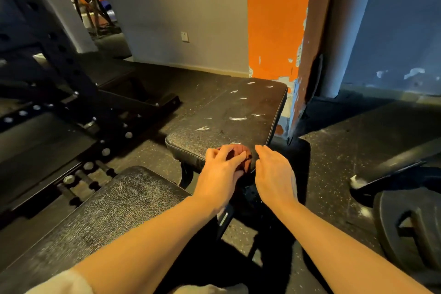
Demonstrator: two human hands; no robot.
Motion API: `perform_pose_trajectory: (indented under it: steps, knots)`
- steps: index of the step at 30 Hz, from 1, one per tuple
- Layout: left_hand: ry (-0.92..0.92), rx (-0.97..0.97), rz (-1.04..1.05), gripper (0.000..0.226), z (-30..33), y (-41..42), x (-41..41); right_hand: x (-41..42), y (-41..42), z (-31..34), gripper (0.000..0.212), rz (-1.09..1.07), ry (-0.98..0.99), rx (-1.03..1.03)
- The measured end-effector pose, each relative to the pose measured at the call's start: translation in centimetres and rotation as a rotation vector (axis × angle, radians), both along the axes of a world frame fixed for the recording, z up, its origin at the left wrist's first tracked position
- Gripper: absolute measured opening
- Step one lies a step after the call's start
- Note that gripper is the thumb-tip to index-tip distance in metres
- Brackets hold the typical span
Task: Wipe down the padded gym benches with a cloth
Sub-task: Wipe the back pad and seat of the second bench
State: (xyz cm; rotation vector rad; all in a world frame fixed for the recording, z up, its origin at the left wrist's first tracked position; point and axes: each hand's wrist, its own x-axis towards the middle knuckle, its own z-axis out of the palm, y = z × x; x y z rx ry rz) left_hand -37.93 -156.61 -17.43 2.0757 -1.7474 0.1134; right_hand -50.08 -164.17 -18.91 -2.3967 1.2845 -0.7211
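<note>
At the near right corner of the black padded surface (229, 112), a bunched reddish-brown cloth (241, 155) is gripped by the left hand (220, 174), its fingers curled over it. The right hand (274, 172) is held just beside the cloth, fingers relaxed and holding nothing. Scuffed padding lies uncovered beyond the hands toward the far edge, near the orange wall (274, 19).

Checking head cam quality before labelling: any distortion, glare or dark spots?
Head view: wide-angle bending at the edges; dim, warm light; sheen on the far bench pad; deep shadow under the right hand; the cloth under the left hand is slightly soft.
</note>
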Motion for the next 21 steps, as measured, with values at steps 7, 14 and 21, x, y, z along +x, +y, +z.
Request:
perform_pose_trajectory:
  steps: [7, 14, 21]
  knots:
    - [0.052, 0.046, 0.168, 0.042, -0.2, 2.2, 7.5, 0.8, 1.4, -0.8, 0.038, -0.007, -0.084, -0.149]
    - [0.022, 0.030, -0.029, 0.039, -0.1, 2.9, 5.5, 2.5, 1.9, -1.6, 0.035, 0.048, -0.197, -0.145]
    - [-0.021, 0.057, 0.077, 0.039, 0.9, 2.5, 8.9, 2.2, 1.5, -2.5, 0.016, 0.081, -0.290, -0.274]
